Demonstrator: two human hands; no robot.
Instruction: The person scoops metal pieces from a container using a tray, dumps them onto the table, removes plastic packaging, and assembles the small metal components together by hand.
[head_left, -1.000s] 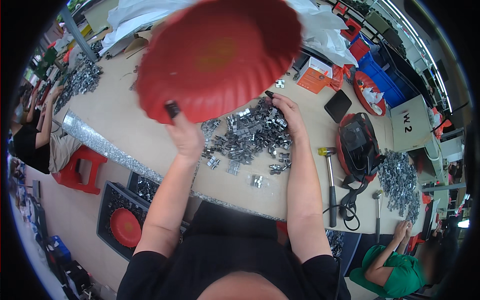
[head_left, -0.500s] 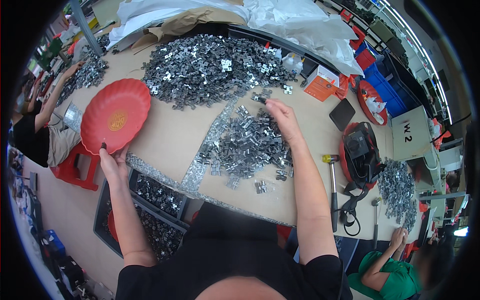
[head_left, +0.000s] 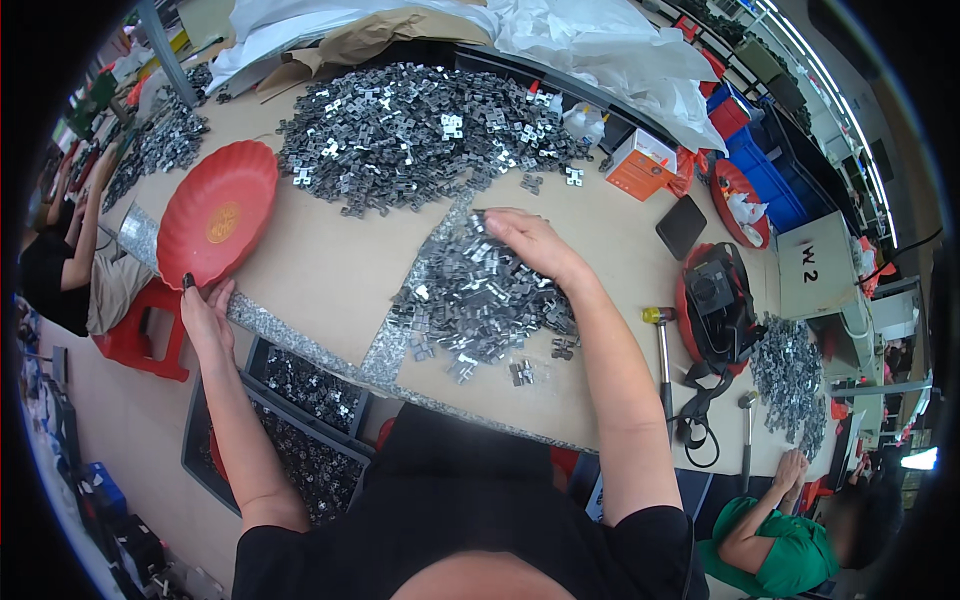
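Workbench (head_left: 330, 270) carries large clip heap (head_left: 420, 130); sorting is judged underway. Red tray (head_left: 215, 212) overhangs the edge, pinched by left hand (head_left: 205, 310). Right hand (head_left: 525, 240), fingers spread, presses small clip pile (head_left: 480, 300); gathering likely needs raking.

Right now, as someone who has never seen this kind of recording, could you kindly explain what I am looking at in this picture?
There is no machine here: a person works with two bare hands, and a wide fisheye camera worn on the head looks down at them, so straight edges bend near the rim. The forearms enter from the lower edge. The left hand grips the rim of a red plastic plate at the table edge. The right hand rests on the near pile of small metal clips. A bigger pile of clips lies farther back. An orange box, a hammer and a red cable reel lie to the right. Bins of clips sit below the table. Other people work nearby.
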